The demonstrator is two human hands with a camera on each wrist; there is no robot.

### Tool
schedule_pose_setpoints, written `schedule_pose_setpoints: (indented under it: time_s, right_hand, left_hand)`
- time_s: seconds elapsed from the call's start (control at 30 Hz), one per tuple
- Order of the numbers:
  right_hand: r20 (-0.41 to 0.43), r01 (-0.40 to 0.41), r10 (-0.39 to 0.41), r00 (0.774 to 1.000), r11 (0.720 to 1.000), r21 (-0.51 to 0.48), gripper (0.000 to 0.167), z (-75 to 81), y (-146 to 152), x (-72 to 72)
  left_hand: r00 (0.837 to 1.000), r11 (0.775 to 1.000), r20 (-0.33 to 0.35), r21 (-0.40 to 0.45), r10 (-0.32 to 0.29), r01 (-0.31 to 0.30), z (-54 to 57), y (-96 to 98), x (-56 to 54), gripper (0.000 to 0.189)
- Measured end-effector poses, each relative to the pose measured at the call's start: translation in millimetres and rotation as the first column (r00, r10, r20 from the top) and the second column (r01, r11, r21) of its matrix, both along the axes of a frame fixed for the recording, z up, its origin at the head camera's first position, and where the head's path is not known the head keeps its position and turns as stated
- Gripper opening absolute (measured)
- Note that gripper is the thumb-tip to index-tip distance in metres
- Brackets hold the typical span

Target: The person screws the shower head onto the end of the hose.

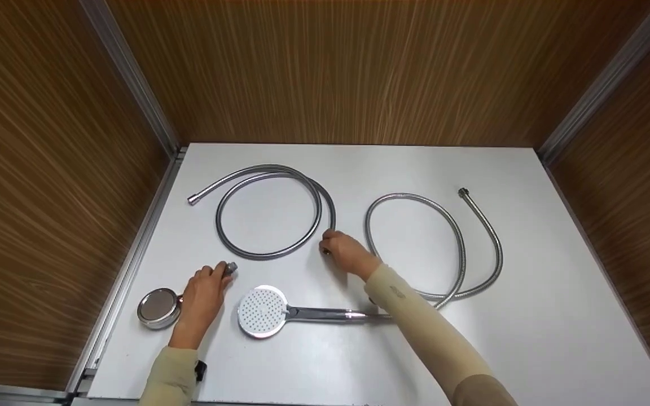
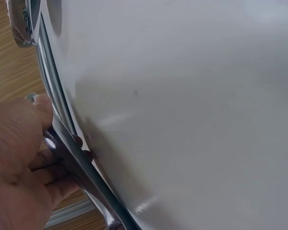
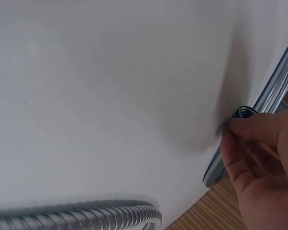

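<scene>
My left hand (image 1: 202, 299) grips the handle of a chrome shower head (image 1: 158, 308). The round head sticks out to the left of the hand, and the threaded handle end (image 1: 231, 268) shows past the fingers. In the left wrist view the shiny handle (image 2: 84, 167) lies across the curled fingers. My right hand (image 1: 350, 255) pinches one end of a grey shower hose (image 1: 268, 256), which lies coiled on the table. The right wrist view shows the open, threaded end nut (image 3: 246, 112) between thumb and fingers. The two parts are apart.
A second shower head (image 1: 263, 311) with a white spray face lies between my arms, joined to another metal hose (image 1: 462, 254) looped on the right. The coiled hose's other end (image 1: 193, 199) points left. Wood-grain panels (image 1: 347, 73) enclose the white table (image 1: 550, 321).
</scene>
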State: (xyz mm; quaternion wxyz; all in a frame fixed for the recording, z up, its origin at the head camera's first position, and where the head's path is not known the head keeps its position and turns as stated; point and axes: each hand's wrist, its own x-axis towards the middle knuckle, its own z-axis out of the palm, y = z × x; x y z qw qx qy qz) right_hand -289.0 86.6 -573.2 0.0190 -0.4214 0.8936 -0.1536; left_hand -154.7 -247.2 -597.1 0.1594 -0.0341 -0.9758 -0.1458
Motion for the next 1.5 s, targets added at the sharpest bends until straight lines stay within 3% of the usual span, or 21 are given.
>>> schedule_pose_setpoints:
  time_s: [0.27,0.53,0.73,0.9,1.03,1.27,1.5]
  right_hand:
    - [-0.073,-0.003,0.000,0.997,0.999,-0.037,0.015,-4.2,1,0.9]
    - [-0.047,0.039,-0.039,0.998,0.999,-0.013,0.020,-0.4,-4,1.0]
    - [-0.031,0.025,-0.026,0.999,0.999,-0.047,0.027,3.1,-9,2.0]
    - [-0.075,0.011,-0.018,0.997,0.996,-0.091,0.025,8.1,-16,3.0]
    - [-0.113,0.018,-0.030,0.993,0.994,-0.106,0.026,12.3,-22,3.6]
    - [-0.180,0.018,-0.034,0.983,0.995,-0.093,0.025,20.2,-29,2.8]
    - [-0.108,-0.017,0.006,0.994,0.994,-0.107,0.025,24.7,-35,2.6]
  left_hand:
    - [0.999,1.000,0.038,0.008,0.017,-0.017,3.1,2.3,-3.4,0.031]
    - [0.999,1.000,0.038,0.001,0.006,-0.006,15.4,12.5,-11.8,0.027]
    - [0.999,0.999,0.024,-0.020,-0.039,0.039,28.5,27.4,-18.4,0.031]
    - [0.995,0.993,-0.009,-0.073,-0.096,0.095,41.4,42.1,-23.6,0.033]
    - [0.992,0.988,0.006,-0.086,-0.124,0.124,49.1,51.8,-26.6,0.033]
    - [0.985,0.981,-0.020,-0.093,-0.173,0.171,52.4,63.7,-34.6,0.034]
    - [0.975,0.968,-0.040,-0.135,-0.220,0.213,57.4,72.6,-39.0,0.034]
